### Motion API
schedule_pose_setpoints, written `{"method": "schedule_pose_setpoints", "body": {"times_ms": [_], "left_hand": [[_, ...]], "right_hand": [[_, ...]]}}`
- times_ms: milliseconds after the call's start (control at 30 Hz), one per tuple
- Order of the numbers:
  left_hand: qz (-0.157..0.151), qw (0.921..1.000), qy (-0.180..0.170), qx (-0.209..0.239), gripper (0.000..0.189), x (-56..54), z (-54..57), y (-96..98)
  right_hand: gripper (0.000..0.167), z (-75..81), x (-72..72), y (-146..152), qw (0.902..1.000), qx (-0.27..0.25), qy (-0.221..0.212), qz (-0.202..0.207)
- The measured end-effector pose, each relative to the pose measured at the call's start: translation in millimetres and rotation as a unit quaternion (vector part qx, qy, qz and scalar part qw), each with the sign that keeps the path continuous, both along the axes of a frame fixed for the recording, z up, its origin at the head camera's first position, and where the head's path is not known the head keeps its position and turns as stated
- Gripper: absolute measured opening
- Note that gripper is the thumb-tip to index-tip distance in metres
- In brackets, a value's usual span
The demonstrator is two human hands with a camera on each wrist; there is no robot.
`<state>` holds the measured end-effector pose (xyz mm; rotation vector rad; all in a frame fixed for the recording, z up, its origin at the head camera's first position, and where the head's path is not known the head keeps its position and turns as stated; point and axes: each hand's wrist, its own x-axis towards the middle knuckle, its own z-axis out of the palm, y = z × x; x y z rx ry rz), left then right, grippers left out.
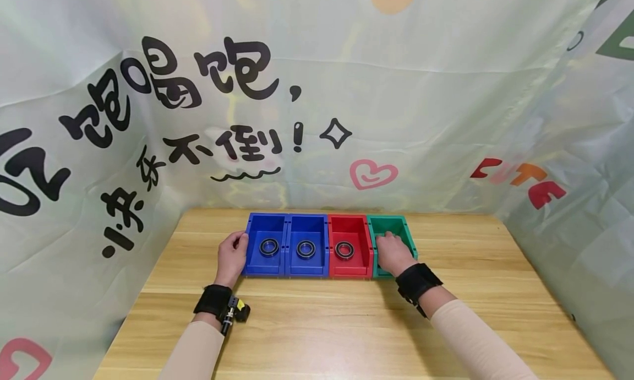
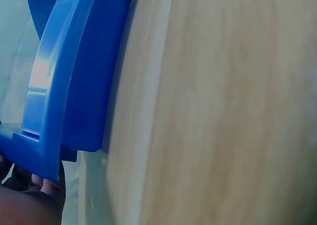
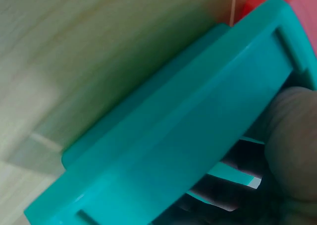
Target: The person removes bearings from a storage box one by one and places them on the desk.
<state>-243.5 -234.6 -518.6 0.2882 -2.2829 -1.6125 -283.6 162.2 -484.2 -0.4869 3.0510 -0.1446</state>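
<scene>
Four-sided open bins stand joined in a row: a left blue bin [image 1: 264,267], a second blue bin [image 1: 307,269], a red bin [image 1: 350,269] and a green bin [image 1: 396,224]. One black-rimmed ball bearing [image 1: 269,248] lies in the left blue bin, another bearing [image 1: 306,250] in the second, and a third bearing [image 1: 344,250] in the red one. My left hand [image 1: 231,259] holds the left blue bin's outer side, fingers curled at its rim. Inside the green bin is my right hand [image 1: 395,255], fingers pointing down. The bin's front wall [image 3: 173,131] partly hides them; whether they pinch anything is unclear.
The bins stand near the back of a wooden table [image 1: 317,325]. Behind it hangs a printed cloth [image 1: 421,121], which also encloses both sides. Black straps [image 1: 418,286] circle both wrists, and a small camera [image 1: 241,310] sits on the left one.
</scene>
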Motion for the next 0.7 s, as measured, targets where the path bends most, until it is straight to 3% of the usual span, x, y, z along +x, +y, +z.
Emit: {"method": "schedule_pose_setpoints", "body": {"times_ms": [700], "left_hand": [[-0.002, 1.0, 0.005, 0.003, 0.032, -0.4, -2.5, -0.6]], "right_hand": [[0.015, 0.7, -2.3, 0.3, 0.9998, 0.012, -0.018, 0.001]]}}
